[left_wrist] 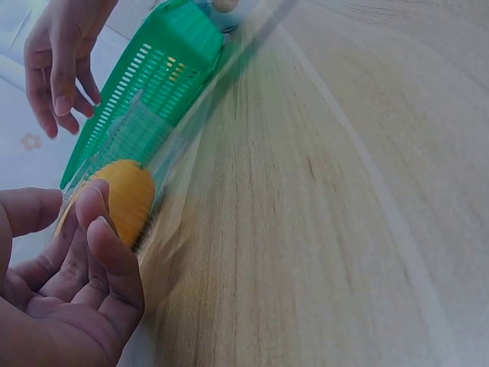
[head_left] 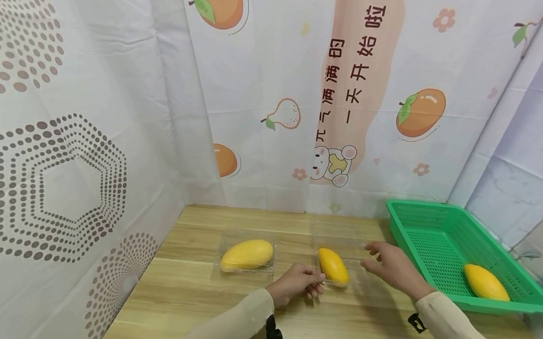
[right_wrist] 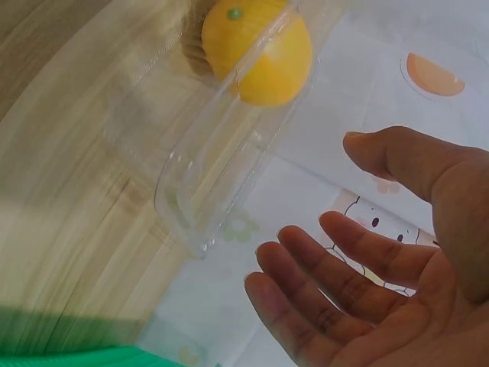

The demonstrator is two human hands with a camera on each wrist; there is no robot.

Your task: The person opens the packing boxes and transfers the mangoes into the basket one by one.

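A yellow mango (head_left: pixel 333 267) lies in a clear plastic box (right_wrist: pixel 176 168) in the middle of the table, its hinged lid (head_left: pixel 335 232) folded back toward the curtain. My left hand (head_left: pixel 296 283) pinches the box's near left corner between thumb and fingertips; the left wrist view shows these fingers (left_wrist: pixel 114 256) curled beside the mango. To the right of the box, my right hand (head_left: pixel 394 268) hovers with fingers relaxed and apart, holding nothing. Another mango (head_left: pixel 248 255) sits in a second clear box (head_left: pixel 272 270) left of my left hand.
A green plastic basket (head_left: pixel 422 279) stands on the right of the wooden table (head_left: pixel 177 295), with one mango (head_left: pixel 486 282) inside. Printed curtains (head_left: pixel 263 180) hang behind the table and along its left side.
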